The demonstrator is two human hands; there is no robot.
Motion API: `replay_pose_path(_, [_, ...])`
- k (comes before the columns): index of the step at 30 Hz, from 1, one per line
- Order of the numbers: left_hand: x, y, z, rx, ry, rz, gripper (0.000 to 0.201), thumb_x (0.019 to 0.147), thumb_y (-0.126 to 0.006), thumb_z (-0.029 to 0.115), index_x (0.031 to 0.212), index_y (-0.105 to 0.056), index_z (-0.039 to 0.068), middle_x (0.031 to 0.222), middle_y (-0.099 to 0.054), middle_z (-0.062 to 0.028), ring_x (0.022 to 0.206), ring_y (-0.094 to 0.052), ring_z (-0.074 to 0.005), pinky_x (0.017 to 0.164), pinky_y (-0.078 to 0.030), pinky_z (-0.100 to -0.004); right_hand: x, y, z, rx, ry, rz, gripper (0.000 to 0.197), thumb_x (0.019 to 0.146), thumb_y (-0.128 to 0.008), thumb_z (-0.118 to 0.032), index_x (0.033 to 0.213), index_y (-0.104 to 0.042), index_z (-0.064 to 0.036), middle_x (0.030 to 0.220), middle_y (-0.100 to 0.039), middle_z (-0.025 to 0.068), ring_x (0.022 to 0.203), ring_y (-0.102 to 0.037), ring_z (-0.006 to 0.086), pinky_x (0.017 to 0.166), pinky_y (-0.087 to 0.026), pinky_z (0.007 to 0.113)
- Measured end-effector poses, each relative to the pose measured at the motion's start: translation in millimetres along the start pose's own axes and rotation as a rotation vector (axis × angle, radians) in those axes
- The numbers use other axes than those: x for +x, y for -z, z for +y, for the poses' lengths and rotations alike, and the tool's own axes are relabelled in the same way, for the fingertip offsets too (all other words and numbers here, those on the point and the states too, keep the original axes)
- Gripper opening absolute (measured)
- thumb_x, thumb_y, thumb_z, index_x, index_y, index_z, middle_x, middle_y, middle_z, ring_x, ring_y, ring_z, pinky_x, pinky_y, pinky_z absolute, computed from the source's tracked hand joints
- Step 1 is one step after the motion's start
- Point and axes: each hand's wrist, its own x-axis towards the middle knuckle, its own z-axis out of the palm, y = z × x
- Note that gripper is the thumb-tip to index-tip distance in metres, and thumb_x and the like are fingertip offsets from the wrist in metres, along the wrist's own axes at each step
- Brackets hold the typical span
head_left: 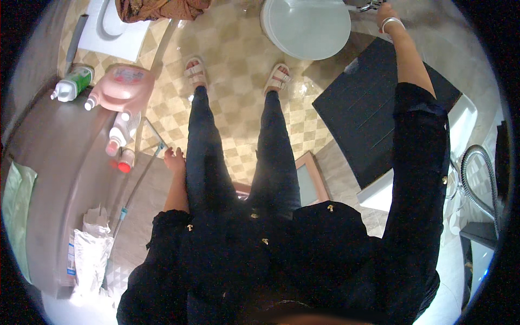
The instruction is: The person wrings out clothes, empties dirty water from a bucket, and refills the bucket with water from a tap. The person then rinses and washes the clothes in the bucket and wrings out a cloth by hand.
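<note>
At the upper right, my right hand (387,17) reaches out with a bracelet at the wrist, its fingers closed at a shiny chrome fitting (369,6). The frame's top edge partly cuts off both. Beside that fitting is a white, rounded bathroom fixture (311,32); whether it is a basin or a lidded toilet I cannot tell. My left hand (175,160) hangs low by my left thigh, fingers apart, with nothing in it. Nearest to it is a thin pole (140,181) with blue-green joints.
Pink jug (123,86), white-and-green bottle (75,84), smaller bottle (123,130) and red-capped container (126,161) stand on the left ledge. A white pack (93,254) lies nearer. On the right are a dark ribbed panel (374,108) and coiled metal hose (479,162). Tiled floor (233,65) lies underfoot.
</note>
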Motion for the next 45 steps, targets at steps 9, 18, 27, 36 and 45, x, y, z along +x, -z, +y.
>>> replay_pose_path(9, [-8.1, 5.5, 20.0, 0.158, -0.031, 0.017, 0.041, 0.076, -0.059, 0.024, 0.108, -0.049, 0.001, 0.105, -0.046, -0.0175, 0.076, -0.058, -0.0225, 0.065, -0.049, -0.0327, -19.3, 17.6, -5.9, 0.066, 0.079, -0.011, 0.025, 0.083, -0.038, -0.015, 0.094, -0.052, 0.0021, 0.073, -0.061, 0.0177, 0.066, -0.063, 0.0268, 0.065, -0.048, 0.040])
replay_pose_path(18, [-13.7, 13.4, 13.6, 0.071, 0.073, 0.008, 0.042, 0.074, -0.060, 0.029, 0.106, -0.051, 0.002, 0.101, -0.050, -0.0180, 0.089, -0.052, -0.0273, 0.079, -0.041, -0.0375, 10.7, -3.3, -11.7, 0.025, 0.045, -0.135, 0.025, 0.083, -0.037, -0.008, 0.102, -0.044, 0.0063, 0.080, -0.061, 0.0226, 0.069, -0.064, 0.0304, 0.067, -0.049, 0.037])
replay_pose_path(27, [-19.2, 16.9, 29.4, 0.181, 0.031, -0.014, 0.043, 0.075, -0.059, 0.029, 0.106, -0.051, 0.002, 0.100, -0.050, -0.0183, 0.088, -0.053, -0.0269, 0.077, -0.043, -0.0360, 31.7, 3.8, -12.2, -0.130, 0.031, -0.186, 0.027, 0.082, -0.046, -0.010, 0.102, -0.041, 0.0079, 0.079, -0.062, 0.0228, 0.071, -0.064, 0.0308, 0.067, -0.049, 0.036])
replay_pose_path(36, [-16.5, 13.3, 37.6, 0.070, 0.096, -0.070, 0.043, 0.076, -0.058, 0.030, 0.108, -0.049, 0.002, 0.102, -0.049, -0.0180, 0.091, -0.051, -0.0272, 0.079, -0.041, -0.0368, -62.8, 59.6, -55.2, -0.012, -0.089, -0.152, 0.022, 0.085, -0.033, -0.008, 0.103, -0.040, 0.0033, 0.075, -0.061, 0.0221, 0.063, -0.063, 0.0286, 0.063, -0.049, 0.039])
replay_pose_path(45, [-14.2, 8.7, 28.2, 0.145, 0.063, -0.056, 0.043, 0.076, -0.059, 0.029, 0.107, -0.050, 0.002, 0.102, -0.050, -0.0180, 0.092, -0.050, -0.0287, 0.080, -0.040, -0.0375, -54.2, 60.2, -38.7, -0.047, 0.225, -0.269, 0.022, 0.085, -0.033, -0.009, 0.102, -0.040, 0.0034, 0.072, -0.061, 0.0209, 0.063, -0.063, 0.0283, 0.067, -0.048, 0.039])
